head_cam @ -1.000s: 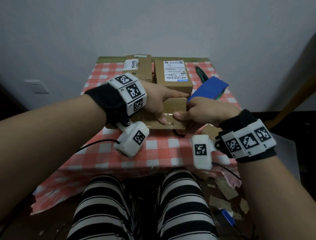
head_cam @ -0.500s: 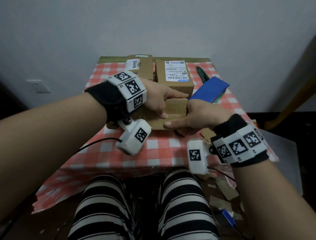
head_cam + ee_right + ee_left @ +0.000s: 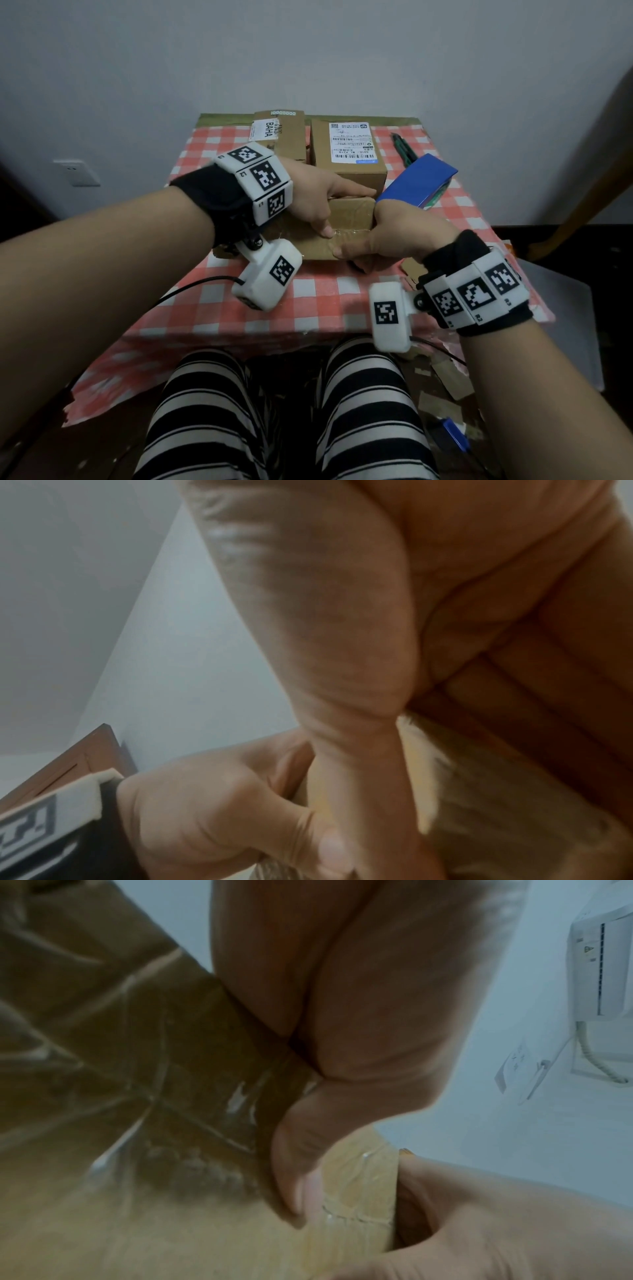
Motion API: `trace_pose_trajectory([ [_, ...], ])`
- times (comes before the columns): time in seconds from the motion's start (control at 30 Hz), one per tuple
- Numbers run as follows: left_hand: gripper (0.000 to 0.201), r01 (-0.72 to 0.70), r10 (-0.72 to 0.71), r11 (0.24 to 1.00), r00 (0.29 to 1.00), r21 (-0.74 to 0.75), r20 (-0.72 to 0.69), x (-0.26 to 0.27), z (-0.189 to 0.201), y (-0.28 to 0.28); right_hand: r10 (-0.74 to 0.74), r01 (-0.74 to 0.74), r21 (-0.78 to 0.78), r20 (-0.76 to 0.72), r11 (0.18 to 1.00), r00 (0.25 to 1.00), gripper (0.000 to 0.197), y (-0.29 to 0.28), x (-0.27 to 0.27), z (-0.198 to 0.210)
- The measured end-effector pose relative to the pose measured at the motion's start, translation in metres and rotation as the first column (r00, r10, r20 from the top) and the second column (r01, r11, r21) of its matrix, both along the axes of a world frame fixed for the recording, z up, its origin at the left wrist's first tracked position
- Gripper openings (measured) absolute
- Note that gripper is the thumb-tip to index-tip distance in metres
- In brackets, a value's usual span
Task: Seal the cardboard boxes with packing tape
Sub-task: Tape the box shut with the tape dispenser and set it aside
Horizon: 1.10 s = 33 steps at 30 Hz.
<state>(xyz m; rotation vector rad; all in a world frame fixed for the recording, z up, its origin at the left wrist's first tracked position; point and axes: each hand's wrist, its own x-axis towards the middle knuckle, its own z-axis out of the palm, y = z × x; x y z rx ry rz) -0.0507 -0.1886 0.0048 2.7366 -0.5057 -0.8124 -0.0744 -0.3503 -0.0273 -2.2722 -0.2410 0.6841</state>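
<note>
1. Near cardboard box [image 3: 346,219] sits on the checked tablecloth [image 3: 308,301] at table centre, between both hands, w/ clear packing tape [image 3: 346,234] shiny across its top.
2. Left hand [image 3: 315,198] lies on box top from the left; fingers reach over the far edge, thumb [image 3: 294,1172] pressed down on the tape.
3. Right hand [image 3: 394,233] wraps the box's right end, thumb along the near top edge, fingers curled under/behind the side.
4. Two more boxes [image 3: 346,150] stand just behind; blue tape dispenser [image 3: 418,181] to the right, near the right hand, apart from it.
</note>
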Motion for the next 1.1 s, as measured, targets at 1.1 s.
trace_pose_trajectory([
  [1.1, 0.09, -0.018, 0.018, 0.999, 1.0, 0.045, 0.004, -0.02, 0.016, -0.005, 0.022, -0.026, -0.059, -0.066, 0.998, 0.998, 0.027, -0.018, -0.001, 0.01],
])
